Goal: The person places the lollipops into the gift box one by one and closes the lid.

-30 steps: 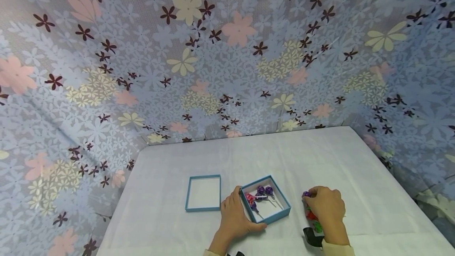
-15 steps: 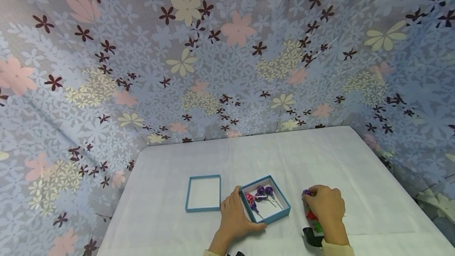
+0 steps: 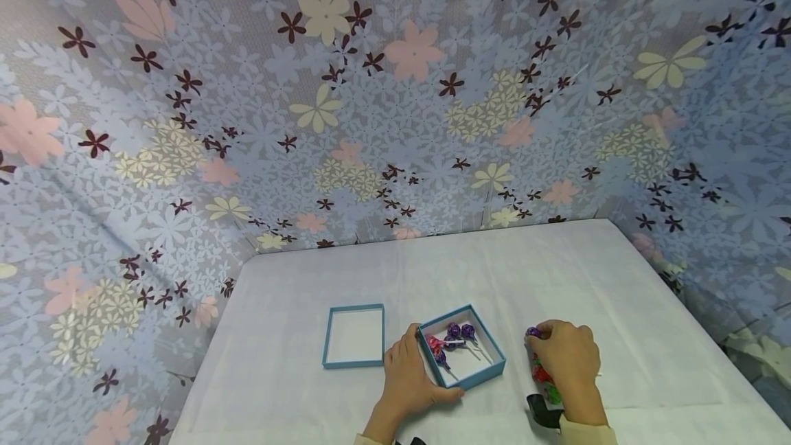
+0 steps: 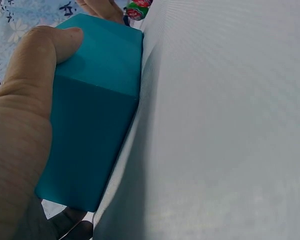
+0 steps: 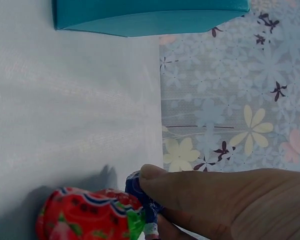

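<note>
A blue box (image 3: 485, 376) with a white inside sits turned at an angle on the table, several purple lollipops (image 3: 467, 332) and a pink-red lollipop (image 3: 434, 345) lying in it. My left hand (image 3: 406, 380) grips its left side; in the left wrist view the thumb lies along the box's teal wall (image 4: 90, 140). To the right, my right hand (image 3: 570, 359) pinches a purple-blue wrapped lollipop (image 5: 134, 184) between thumb and fingers. Beside that lollipop are red and green wrapped lollipops (image 5: 85, 215), partly hidden under the hand in the head view.
Left of the box lies a shallow blue-rimmed box lid (image 3: 353, 364), white side up. A white cloth covers the table (image 3: 432, 266). Flowered fabric (image 3: 371, 122) hangs behind and at both sides. A black curved object (image 3: 542, 412) is at my right wrist.
Both hands stay nearly where they were. The right hand shifts only very slightly over the lollipops, and the box and lid keep their places.
</note>
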`<state>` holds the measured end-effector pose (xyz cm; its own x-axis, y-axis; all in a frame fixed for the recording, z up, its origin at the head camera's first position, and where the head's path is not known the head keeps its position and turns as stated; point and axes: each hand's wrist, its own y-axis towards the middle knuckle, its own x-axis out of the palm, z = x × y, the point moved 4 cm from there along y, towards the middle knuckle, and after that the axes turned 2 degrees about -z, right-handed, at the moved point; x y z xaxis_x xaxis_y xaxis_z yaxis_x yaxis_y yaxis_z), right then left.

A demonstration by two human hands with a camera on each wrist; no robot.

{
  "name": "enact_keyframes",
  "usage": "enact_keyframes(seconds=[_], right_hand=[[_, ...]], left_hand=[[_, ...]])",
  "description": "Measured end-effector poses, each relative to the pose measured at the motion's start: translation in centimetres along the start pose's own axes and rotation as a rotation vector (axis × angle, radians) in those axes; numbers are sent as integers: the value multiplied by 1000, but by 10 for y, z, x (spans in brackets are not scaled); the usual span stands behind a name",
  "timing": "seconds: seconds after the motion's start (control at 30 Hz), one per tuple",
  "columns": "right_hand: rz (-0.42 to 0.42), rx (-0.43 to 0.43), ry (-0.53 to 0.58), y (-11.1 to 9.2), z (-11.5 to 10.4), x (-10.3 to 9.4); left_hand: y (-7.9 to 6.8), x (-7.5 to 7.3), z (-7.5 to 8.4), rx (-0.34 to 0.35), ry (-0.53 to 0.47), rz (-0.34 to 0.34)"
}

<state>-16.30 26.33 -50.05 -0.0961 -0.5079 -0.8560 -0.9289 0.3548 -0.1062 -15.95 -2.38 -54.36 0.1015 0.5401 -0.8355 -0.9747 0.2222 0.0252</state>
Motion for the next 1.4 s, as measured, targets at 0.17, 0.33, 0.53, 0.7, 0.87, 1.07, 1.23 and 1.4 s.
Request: enact_keyframes(seconds=[0.17,0.33,0.53,0.7,0.87,1.07,1.23,1.4], right_hand=[[-3,10,6,-1,-1,-2],[7,20,8,-1,-4,-4],[21,19,7,-3,-6,-4],[23,21,7,-4,-8,-5],[30,15,9,-6,-10,-6],[39,-4,15,-8,-10,-7],[58,-22,27,-9,-12,-9],[69,-40,36,-10,-17,-12]], left_hand=[[0,0,0,-3,-4,-7],[1,-1,0,5,-4,-3],[0,-2,0,2,-6,-12],[-1,-2,0,9,-13,-1],[-1,0,-2,3,-12,-1],[-1,2,-3,-4,-13,-14],[0,0,-1,-6,-13,-24],[0,-2,1,-1,-13,-22]])
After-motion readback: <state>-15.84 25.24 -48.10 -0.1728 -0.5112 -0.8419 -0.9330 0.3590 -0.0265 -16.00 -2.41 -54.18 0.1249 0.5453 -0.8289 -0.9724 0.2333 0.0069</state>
